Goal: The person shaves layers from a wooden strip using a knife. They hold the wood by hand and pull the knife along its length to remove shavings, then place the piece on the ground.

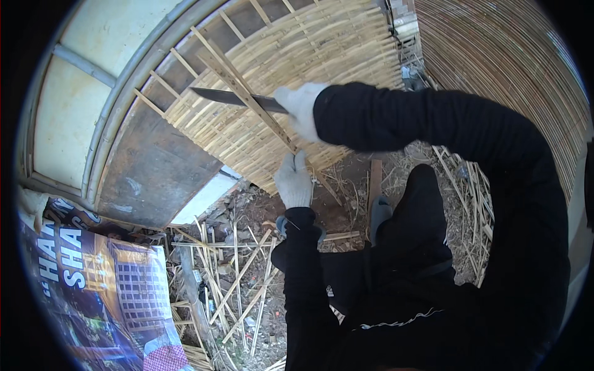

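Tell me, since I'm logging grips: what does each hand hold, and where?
The right hand grips a long dark knife at its handle end. The left hand clasps a thin bamboo strip at its lower end.

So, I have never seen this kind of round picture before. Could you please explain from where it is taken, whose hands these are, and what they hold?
The picture comes from a wide fisheye camera worn on a person's head, looking down, so straight edges bend near the rim. There is no machine; both arms in black sleeves are the person's own.

The left hand in a white glove grips the lower end of a thin pale bamboo strip, which slants up and to the left. The right hand in a white glove holds a long dark knife blade that crosses the strip.

Behind them leans a woven bamboo mat against a rusty brown metal panel. On the dirt ground lie loose bamboo splinters, and at lower left a blue printed banner.
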`<control>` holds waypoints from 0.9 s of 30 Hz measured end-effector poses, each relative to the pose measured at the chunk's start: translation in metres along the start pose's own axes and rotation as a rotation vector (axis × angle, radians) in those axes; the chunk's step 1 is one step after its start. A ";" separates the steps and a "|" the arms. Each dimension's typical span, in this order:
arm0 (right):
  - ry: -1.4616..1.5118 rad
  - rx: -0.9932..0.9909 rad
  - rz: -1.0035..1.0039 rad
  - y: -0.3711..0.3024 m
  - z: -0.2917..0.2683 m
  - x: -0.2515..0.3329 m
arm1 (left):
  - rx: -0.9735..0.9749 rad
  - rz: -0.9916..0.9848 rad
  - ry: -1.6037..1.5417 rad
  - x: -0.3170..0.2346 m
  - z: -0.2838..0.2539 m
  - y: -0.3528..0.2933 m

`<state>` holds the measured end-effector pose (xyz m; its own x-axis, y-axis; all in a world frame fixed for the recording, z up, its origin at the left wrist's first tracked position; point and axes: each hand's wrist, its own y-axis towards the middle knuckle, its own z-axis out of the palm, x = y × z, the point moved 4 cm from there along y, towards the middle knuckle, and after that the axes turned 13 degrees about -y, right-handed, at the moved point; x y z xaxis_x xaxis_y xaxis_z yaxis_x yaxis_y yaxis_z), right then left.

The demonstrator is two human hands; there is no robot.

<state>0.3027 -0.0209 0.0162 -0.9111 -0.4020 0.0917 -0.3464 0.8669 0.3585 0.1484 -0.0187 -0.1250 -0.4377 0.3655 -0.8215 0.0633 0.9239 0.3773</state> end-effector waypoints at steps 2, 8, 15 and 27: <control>0.022 0.209 0.110 -0.012 0.034 0.009 | 0.053 -0.048 0.029 -0.003 -0.003 0.004; 0.097 0.167 0.160 -0.029 0.038 0.005 | -0.109 0.020 -0.158 -0.025 -0.036 0.016; 0.180 0.191 0.070 -0.035 0.034 0.022 | -0.390 0.383 -0.109 -0.184 -0.092 0.084; 0.317 0.149 0.229 -0.049 0.049 0.037 | -0.678 1.032 0.473 -0.187 -0.081 0.111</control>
<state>0.2746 -0.0639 -0.0434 -0.8623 -0.2449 0.4433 -0.1928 0.9681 0.1598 0.1644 0.0064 0.1056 -0.7371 0.6600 0.1454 0.1567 -0.0425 0.9867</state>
